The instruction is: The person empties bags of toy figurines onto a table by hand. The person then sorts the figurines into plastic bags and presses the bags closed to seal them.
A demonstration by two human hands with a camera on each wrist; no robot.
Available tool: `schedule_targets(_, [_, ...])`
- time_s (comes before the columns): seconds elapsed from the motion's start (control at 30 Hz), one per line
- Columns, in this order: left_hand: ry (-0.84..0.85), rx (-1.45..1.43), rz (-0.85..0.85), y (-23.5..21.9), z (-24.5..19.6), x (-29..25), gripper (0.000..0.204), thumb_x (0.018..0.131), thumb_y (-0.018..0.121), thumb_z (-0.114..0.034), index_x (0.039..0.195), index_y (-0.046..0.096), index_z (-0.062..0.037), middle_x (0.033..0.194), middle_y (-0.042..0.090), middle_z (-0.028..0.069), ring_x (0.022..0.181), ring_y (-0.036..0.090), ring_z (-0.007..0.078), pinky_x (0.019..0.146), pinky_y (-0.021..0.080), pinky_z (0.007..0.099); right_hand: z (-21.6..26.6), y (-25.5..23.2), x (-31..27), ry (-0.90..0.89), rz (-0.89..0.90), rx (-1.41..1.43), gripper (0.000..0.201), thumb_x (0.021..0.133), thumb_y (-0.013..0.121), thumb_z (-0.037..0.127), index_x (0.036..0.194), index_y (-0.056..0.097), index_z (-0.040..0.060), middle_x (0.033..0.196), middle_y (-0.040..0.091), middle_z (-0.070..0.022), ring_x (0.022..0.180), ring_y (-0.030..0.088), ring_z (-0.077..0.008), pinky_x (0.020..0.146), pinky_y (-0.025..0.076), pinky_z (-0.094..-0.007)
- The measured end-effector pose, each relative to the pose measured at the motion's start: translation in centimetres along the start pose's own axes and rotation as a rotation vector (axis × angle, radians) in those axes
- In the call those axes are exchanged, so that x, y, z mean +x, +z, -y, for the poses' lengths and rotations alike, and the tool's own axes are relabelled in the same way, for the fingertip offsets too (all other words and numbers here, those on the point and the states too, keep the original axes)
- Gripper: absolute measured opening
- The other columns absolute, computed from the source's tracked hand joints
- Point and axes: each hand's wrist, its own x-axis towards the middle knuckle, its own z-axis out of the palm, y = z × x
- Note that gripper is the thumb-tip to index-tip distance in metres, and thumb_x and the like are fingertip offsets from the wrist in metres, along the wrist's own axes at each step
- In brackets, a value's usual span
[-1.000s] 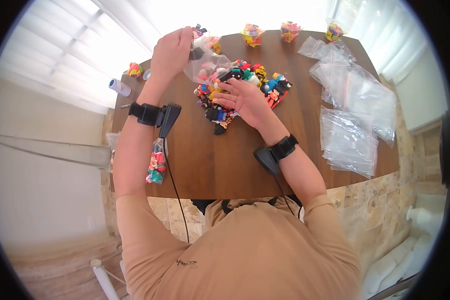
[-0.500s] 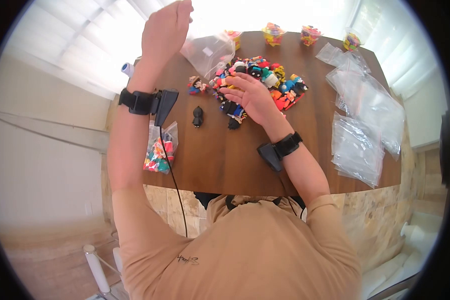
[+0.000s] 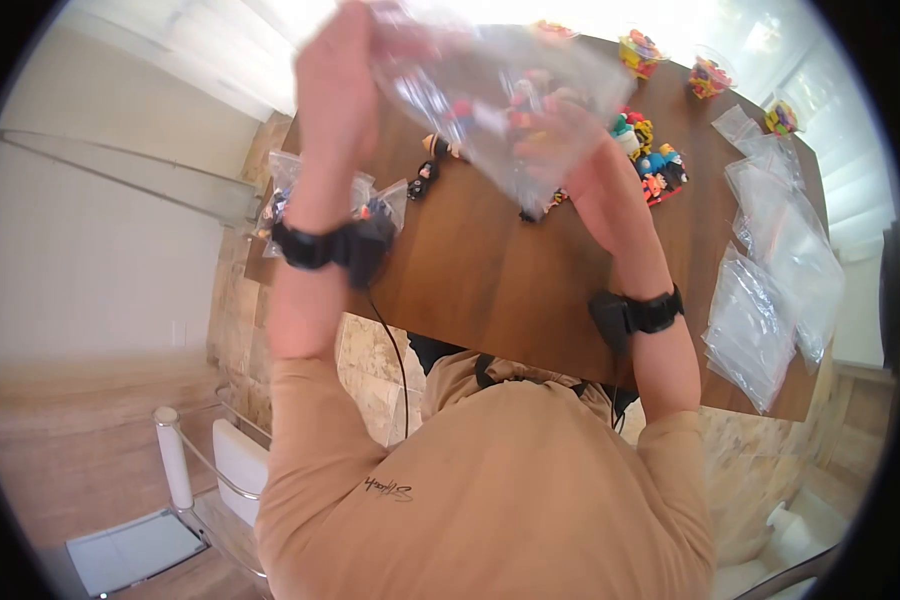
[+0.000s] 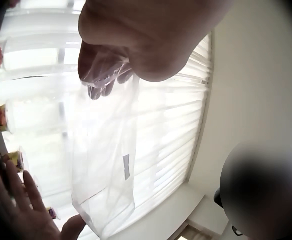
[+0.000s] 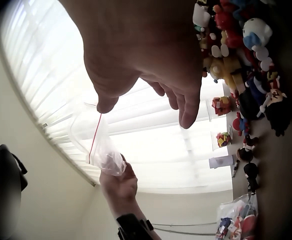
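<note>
Raised high, the left hand grips the top of a clear plastic bag; in the left wrist view the bag hangs from it, looking empty, with a small pale label. The right hand is partly behind the bag in the head view, beside a pile of small colourful figures. Its fingers are spread in the left wrist view. In the right wrist view its thumb is close to the bag's red-lined edge; whether they touch, I cannot tell.
Flat clear bags lie on the table's right. Tubs of colourful pieces stand along the far edge. Bagged figures are by the left forearm, with a loose dark figure nearby.
The clear bag has come up towards the camera and across the right hand, still with the left hand. The head view has shifted, moving the table's contents rightwards in the picture.
</note>
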Motion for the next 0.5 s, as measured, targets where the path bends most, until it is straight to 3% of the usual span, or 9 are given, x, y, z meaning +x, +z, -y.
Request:
schedule_targets(0.03, [0.020,0.133,0.055,-1.0,2.2,-1.8,0.041,0.106,0.043,-0.030,0.100,0.066,0.0024,0.084,0.073,0.0087,0.077,0.069,0.0158,0.065,0.053,0.0300,0.2,0.4,-0.8,0.013,0.004,0.003,0.063,0.097,0.064,0.030,0.145,0.034,0.0025,0.138,0.053,-0.0150,0.107,0.065,-0.0291,0.090,0.054,-0.0383])
schedule_targets(0.07, [-0.023,0.166,0.063,-0.8,3.0,-4.6,0.037,0.106,0.045,-0.029,0.104,0.065,0.0022,0.085,0.072,0.0082,0.075,0.069,0.0147,0.062,0.053,0.0274,0.3,1.0,-1.7,0.095,-0.083,-0.026,0.064,0.097,0.064,0.029,0.146,0.033,0.0026,0.139,0.053,-0.0153,0.106,0.065,-0.0290,0.089,0.054,-0.0375])
schedule_targets(0.1, [-0.139,0.052,0.019,-0.3,4.2,-6.9,0.036,0.106,0.047,-0.029,0.104,0.064,0.0026,0.083,0.072,0.0073,0.073,0.068,0.0137,0.061,0.052,0.0260,0.4,1.6,-2.7,0.174,-0.171,-0.058,0.065,0.096,0.065,0.028,0.147,0.032,0.0027,0.140,0.052,-0.0155,0.106,0.065,-0.0290,0.087,0.054,-0.0367])
schedule_targets(0.17, [-0.314,-0.072,-0.014,-0.2,6.9,-11.2,0.035,0.106,0.049,-0.029,0.103,0.064,0.0028,0.081,0.071,0.0066,0.070,0.067,0.0125,0.059,0.051,0.0239,0.1,1.9,-5.4,0.181,-0.150,0.000,0.056,0.095,0.065,0.021,0.142,0.041,0.0017,0.131,0.059,-0.0132,0.102,0.066,-0.0233,0.084,0.054,-0.0348])
schedule_targets(0.23, [-0.385,-0.081,0.003,-0.5,8.8,-14.9,0.035,0.105,0.050,-0.029,0.103,0.064,0.0025,0.080,0.071,0.0066,0.068,0.066,0.0123,0.059,0.050,0.0232,-0.5,0.9,-7.9,0.265,-0.171,-0.548,0.041,0.094,0.064,0.014,0.131,0.054,-0.0002,0.112,0.068,-0.0093,0.093,0.068,-0.0179,0.079,0.055,-0.0315])
schedule_targets(0.27, [-0.457,-0.130,0.026,-0.6,9.4,-16.5,0.033,0.105,0.050,-0.028,0.100,0.064,0.0017,0.077,0.069,0.0065,0.066,0.066,0.0125,0.058,0.050,0.0242,-0.3,0.8,-8.9,0.274,-0.180,-0.550,0.041,0.094,0.064,0.014,0.131,0.054,-0.0002,0.112,0.068,-0.0093,0.093,0.068,-0.0179,0.079,0.055,-0.0315])
schedule_targets(0.33, [-0.546,-0.189,0.032,-1.1,10.7,-18.4,0.032,0.105,0.050,-0.026,0.098,0.064,0.0009,0.074,0.068,0.0064,0.063,0.065,0.0127,0.057,0.050,0.0253,0.2,0.3,-10.7,0.450,-0.282,-0.679,0.028,0.093,0.062,0.010,0.119,0.062,-0.0013,0.094,0.071,-0.0055,0.082,0.068,-0.0131,0.070,0.055,-0.0285])
schedule_targets(0.43, [-0.626,-0.229,0.118,-2.0,11.2,-19.7,0.026,0.100,0.061,-0.024,0.094,0.066,0.0005,0.068,0.064,0.0023,0.055,0.058,0.0055,0.047,0.042,0.0209,0.8,-1.4,-12.0,0.445,-0.420,-0.489,0.023,0.094,0.061,0.011,0.114,0.065,-0.0010,0.091,0.071,-0.0060,0.075,0.067,-0.0126,0.063,0.053,-0.0250])
schedule_targets(0.5, [-0.699,-0.229,0.155,-1.5,10.9,-19.4,0.021,0.097,0.067,-0.020,0.091,0.066,0.0001,0.064,0.060,-0.0006,0.051,0.051,0.0026,0.042,0.037,0.0196,0.8,-2.7,-12.4,0.443,-0.393,-0.552,0.027,0.095,0.060,0.009,0.120,0.061,-0.0002,0.094,0.071,-0.0065,0.078,0.067,-0.0122,0.062,0.054,-0.0235])
